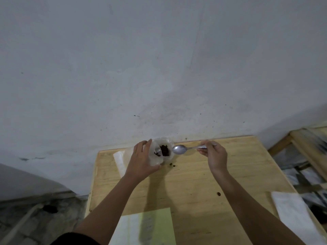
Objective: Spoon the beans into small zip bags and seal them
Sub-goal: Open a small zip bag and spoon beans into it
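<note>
A clear plastic bag (165,157) with dark beans (164,150) inside stands open at the far edge of the wooden table (194,183). My left hand (141,161) grips the bag's left side and holds its mouth open. My right hand (215,153) pinches the handle of a metal spoon (179,149). The spoon's bowl hovers just right of the bag's mouth and looks empty. A flat white zip bag (120,160) lies on the table behind my left hand.
A few spilled beans (172,164) lie just in front of the bag, and one more (218,193) nearer me. A pale green sheet (155,225) lies at the near edge, a white bag (292,211) at the right. A wooden crate (304,156) stands right of the table.
</note>
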The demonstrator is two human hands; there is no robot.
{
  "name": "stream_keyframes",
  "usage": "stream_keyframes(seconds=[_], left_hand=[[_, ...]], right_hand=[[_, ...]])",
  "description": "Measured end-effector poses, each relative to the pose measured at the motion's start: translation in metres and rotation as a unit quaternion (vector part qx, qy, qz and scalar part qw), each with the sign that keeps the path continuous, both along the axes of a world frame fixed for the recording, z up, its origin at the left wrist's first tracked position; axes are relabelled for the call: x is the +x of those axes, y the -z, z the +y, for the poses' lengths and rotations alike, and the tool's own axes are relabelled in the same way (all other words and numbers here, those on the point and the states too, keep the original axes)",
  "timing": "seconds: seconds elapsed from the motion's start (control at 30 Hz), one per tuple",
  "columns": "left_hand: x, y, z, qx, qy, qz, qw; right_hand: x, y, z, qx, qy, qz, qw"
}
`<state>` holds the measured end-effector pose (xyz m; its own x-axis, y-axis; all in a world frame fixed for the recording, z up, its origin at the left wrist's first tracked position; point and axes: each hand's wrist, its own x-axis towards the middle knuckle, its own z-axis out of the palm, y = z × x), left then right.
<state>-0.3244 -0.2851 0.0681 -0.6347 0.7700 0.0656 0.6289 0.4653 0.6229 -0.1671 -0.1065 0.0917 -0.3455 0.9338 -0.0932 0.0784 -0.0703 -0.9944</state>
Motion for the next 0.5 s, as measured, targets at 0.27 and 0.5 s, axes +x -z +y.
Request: stream_keyframes(seconds=[0.27, 0.5], left_hand=[[-0.019, 0.007, -0.031, -0.005, -0.048, 0.012, 0.999], [-0.031, 0.016, -0.058, -0.029, -0.077, -0.005, 0.997]], right_hand=[[-0.037, 0.029, -0.021, 0.016, -0.057, -0.043, 0.997], [-0.069, 0.052, -0.04, -0.006, -0.094, -0.094, 0.991]])
